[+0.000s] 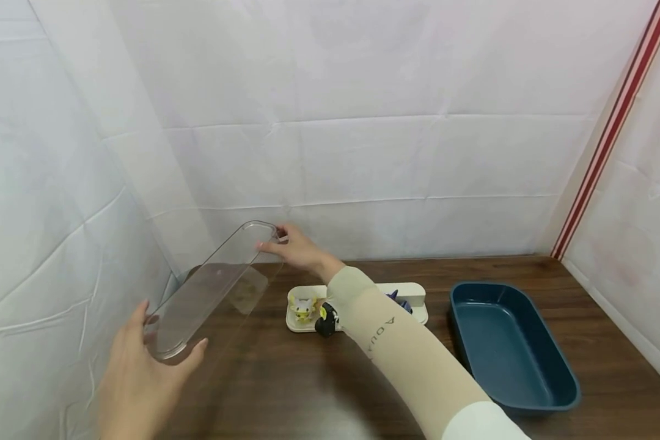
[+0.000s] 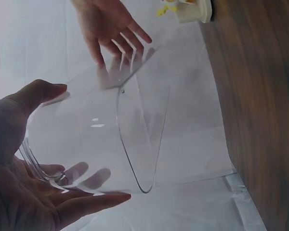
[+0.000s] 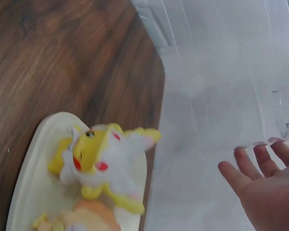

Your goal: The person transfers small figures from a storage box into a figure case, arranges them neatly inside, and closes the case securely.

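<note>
Holding the clear tray [image 1: 209,287] tilted above the dark wooden table [image 1: 308,379] at nine o'clock, we cup its ends with left hand [image 1: 137,379] and right hand [image 1: 294,247], fingers straight. White sheeting [image 1: 363,122] walls the room; a blue tub [image 1: 508,345] sits at three o'clock.

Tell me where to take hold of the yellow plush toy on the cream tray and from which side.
Pinch the plush toy round its body from above. It stands upright at the left end of the cream tray, with its top free. Other small toys crowd its right side and the right arm crosses over there, so a sideways approach looks cramped. It looks soft, so the fingers should close easily on it.
</note>
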